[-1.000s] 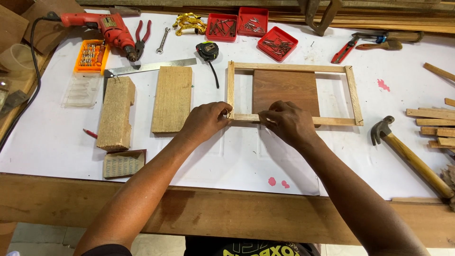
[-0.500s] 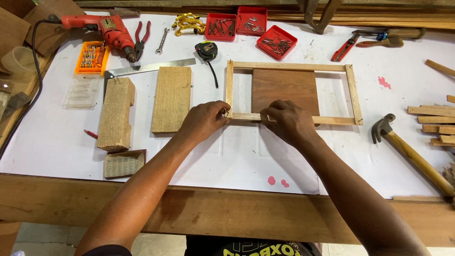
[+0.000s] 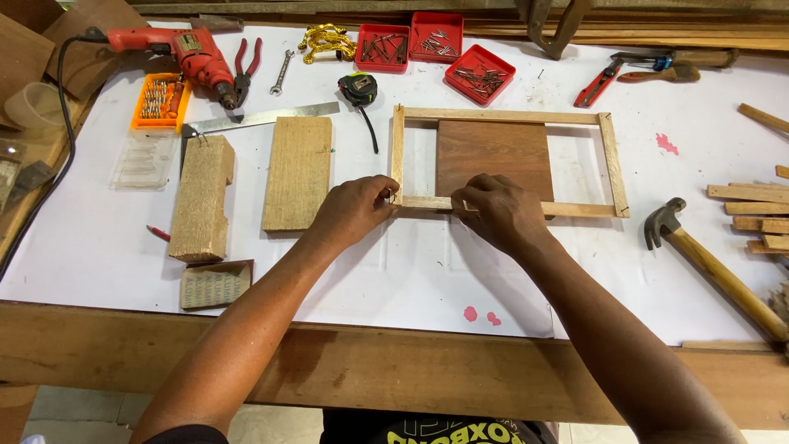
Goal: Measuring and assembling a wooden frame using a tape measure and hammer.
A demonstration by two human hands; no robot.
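Note:
A rectangular frame of thin pale wood strips [image 3: 612, 152] lies on the white tabletop, with a dark brown board [image 3: 493, 148] inside its left part. My left hand [image 3: 353, 210] pinches the frame's near left corner. My right hand [image 3: 501, 210] rests on the near strip a little to the right, fingertips pressed to the strip and the board's near edge. Whether anything small sits between the fingers is hidden.
Two pale wood blocks [image 3: 297, 173] [image 3: 201, 197] lie to the left. A hammer [image 3: 707, 259] and loose strips [image 3: 752, 210] lie at the right. At the back are a red drill [image 3: 177, 49], steel ruler [image 3: 263, 119], tape measure [image 3: 359, 88], red nail trays [image 3: 479, 74] and pliers [image 3: 246, 70].
Both hands stay on the frame's near strip; the frame and hands have shifted only slightly in view.

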